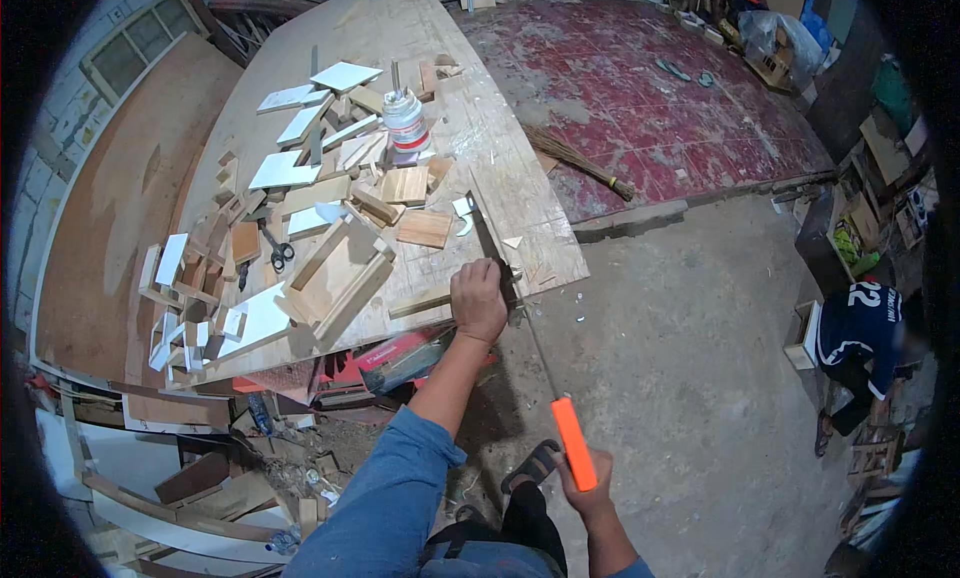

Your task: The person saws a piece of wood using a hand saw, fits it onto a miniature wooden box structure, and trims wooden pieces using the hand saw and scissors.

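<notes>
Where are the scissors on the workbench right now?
In the head view, the scissors lie left of centre on the workbench, among wood offcuts, left of the open wooden frame and far from the left hand.

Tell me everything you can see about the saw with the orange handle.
The saw is a slim hand saw: a long, narrow, dark metal blade and a straight bright-orange handle. The right hand grips the handle. The blade slants up and away to the workbench edge, crossing a wood strip that the left hand presses down.
</notes>
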{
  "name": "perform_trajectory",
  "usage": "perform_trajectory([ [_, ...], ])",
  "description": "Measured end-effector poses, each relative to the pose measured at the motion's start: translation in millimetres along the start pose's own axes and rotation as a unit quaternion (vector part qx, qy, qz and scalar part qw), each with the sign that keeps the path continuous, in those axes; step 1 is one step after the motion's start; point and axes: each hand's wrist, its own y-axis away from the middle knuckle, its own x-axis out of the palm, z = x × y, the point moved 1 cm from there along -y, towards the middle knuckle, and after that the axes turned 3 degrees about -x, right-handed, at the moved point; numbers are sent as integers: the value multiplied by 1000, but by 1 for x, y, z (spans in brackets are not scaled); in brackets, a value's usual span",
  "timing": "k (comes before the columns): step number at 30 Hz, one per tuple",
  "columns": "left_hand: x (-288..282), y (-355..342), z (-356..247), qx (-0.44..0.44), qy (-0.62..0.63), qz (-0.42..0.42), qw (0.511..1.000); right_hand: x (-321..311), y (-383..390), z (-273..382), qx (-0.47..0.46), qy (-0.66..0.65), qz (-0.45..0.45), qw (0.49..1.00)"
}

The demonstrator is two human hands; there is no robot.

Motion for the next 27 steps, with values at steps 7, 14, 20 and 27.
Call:
perform_trajectory([
  [7, 2, -3, -2, 50, 16, 56, 997, 13, 15, -9, -21, 18, -41, 999],
  [14, -2, -3, 4, 7, 35, 42, 998, -7, -13, 30, 90, -77, -70, 990],
  [20, 1, -2, 3, 35, -23, 66, 997, -9, -7, 1, -33, -26, -26, 999],
  [27, -1, -4, -3, 35, -3, 51, 998, 18, 17, -36, -45, -38, -57, 997],
])
